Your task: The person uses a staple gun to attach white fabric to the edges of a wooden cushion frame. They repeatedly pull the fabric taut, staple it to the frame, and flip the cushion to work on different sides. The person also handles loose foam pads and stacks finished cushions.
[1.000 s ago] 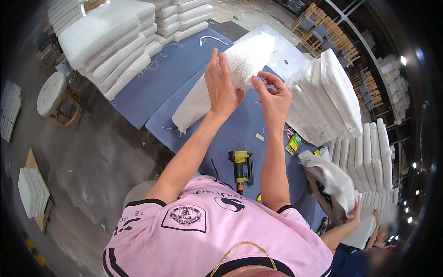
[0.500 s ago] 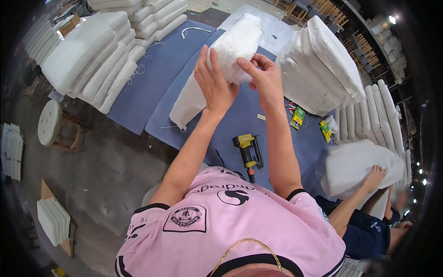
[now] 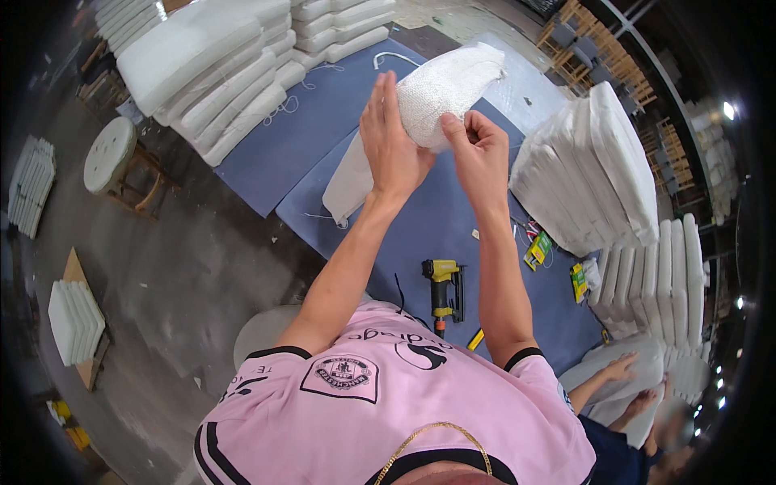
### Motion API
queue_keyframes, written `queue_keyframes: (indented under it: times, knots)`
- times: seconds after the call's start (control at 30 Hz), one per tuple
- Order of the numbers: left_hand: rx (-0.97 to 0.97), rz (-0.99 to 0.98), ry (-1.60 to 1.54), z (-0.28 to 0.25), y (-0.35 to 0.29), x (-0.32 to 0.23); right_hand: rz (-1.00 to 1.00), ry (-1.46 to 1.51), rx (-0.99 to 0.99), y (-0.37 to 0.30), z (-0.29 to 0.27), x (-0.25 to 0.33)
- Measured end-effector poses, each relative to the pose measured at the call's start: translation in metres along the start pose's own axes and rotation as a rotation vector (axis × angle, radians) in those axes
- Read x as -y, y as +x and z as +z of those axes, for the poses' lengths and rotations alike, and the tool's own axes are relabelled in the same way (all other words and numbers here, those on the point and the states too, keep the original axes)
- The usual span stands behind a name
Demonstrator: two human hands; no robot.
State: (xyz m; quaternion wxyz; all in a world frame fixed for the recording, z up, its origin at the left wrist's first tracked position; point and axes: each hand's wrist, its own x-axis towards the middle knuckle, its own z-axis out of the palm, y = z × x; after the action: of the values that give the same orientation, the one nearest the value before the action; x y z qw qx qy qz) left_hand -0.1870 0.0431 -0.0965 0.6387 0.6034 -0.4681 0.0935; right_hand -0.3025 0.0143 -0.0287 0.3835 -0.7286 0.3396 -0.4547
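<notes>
A: Starting nearest my chest, what sits on the blue surface [image 3: 420, 234]?

B: Item one: a yellow and black staple gun [image 3: 444, 289], lying flat, just ahead of my pink shirt. Small green and yellow packets [image 3: 539, 249] lie to its right, near the foot of a stack.

A: And my hands?

B: Item two: my left hand [image 3: 390, 145], fingers straight and pressed flat against the near side of the white cushion [image 3: 432, 97]. Item three: my right hand [image 3: 478, 153], fingers curled, pinching the cushion's lower edge. Both are raised above the surface, side by side.

A: The cushion itself?

B: White, textured cover, held up between my hands and tilted, upper end toward the far right, its lower left end drooping to the surface.

A: Farther out?

B: To the right, leaning stacks of white cushions [image 3: 590, 170]. Far left, a second pile of white cushions [image 3: 206, 61] at the surface's corner. Beside it, on the floor, a round stool [image 3: 111, 153]. Lower right, another person's hand [image 3: 621, 368] rests on a white cushion.
</notes>
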Motion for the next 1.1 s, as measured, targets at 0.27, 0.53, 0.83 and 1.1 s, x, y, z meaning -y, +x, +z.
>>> queue_keyframes:
  times: [0.27,0.53,0.83,1.1]
  knots:
    - [-0.090,0.087,0.037,0.012,0.003,0.006,0.082,0.287,0.116,0.014,-0.004,-0.026]
    - [0.457,-0.151,-0.656,-0.061,0.122,0.067,0.144,0.782,0.197,0.059,0.071,-0.030]
    - [0.405,-0.090,-0.217,-0.050,0.169,0.103,0.163,1.135,0.202,0.099,0.158,-0.053]
    - [0.209,0.061,-0.147,-0.031,0.146,0.067,0.074,1.156,0.301,0.098,0.132,-0.073]
